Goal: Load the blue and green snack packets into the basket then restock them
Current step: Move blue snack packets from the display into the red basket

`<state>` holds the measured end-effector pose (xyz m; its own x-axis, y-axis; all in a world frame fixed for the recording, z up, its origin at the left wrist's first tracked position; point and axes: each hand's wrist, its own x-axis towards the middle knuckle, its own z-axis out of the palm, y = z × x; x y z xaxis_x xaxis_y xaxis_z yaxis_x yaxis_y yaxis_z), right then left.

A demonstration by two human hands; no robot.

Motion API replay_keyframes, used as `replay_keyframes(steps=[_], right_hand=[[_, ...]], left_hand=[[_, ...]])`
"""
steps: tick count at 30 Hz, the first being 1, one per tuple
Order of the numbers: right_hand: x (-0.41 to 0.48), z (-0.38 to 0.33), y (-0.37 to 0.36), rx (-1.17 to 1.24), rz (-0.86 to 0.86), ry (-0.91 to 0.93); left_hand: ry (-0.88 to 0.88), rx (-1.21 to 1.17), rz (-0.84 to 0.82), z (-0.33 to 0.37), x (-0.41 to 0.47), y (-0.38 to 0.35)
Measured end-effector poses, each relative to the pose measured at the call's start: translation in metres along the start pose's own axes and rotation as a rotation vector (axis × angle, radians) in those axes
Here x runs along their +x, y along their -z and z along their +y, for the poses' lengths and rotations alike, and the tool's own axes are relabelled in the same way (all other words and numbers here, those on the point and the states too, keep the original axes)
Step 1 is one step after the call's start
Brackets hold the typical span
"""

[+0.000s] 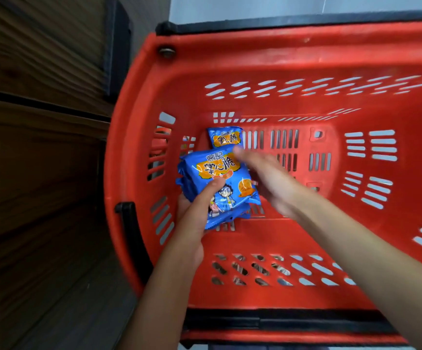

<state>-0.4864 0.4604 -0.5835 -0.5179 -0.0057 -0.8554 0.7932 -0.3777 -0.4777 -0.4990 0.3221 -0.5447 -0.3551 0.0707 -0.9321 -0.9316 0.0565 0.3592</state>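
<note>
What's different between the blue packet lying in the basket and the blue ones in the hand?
The lone packet lies flat on the basket floor; the held stack is gripped by the left hand. The lone packet is single; the held stack is several. Both share the same blue-and-orange print.

Basket (280, 59): one. Loose packet (226, 137): one, at 10 o'clock on the basket floor. Stack (220, 183) at 8 o'clock: at least two packets, full number hidden. Hands: two, left hand (192, 218) and right hand (268, 178).

blue packet (220, 170) — 掌心脆, rear packet (226, 137) — 掌心脆
</note>
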Motion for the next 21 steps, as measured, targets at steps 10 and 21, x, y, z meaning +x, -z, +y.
replay_keyframes(steps=[10, 21], right_hand=[[0.014, -0.005, 0.024, 0.324, 0.003, -0.052], [0.101, 0.017, 0.0, 0.006, 0.524, 0.003]], left_hand=[[-0.034, 0.069, 0.173, -0.012, 0.01, -0.002], [0.108, 0.068, 0.312, -0.029, 0.014, 0.0]])
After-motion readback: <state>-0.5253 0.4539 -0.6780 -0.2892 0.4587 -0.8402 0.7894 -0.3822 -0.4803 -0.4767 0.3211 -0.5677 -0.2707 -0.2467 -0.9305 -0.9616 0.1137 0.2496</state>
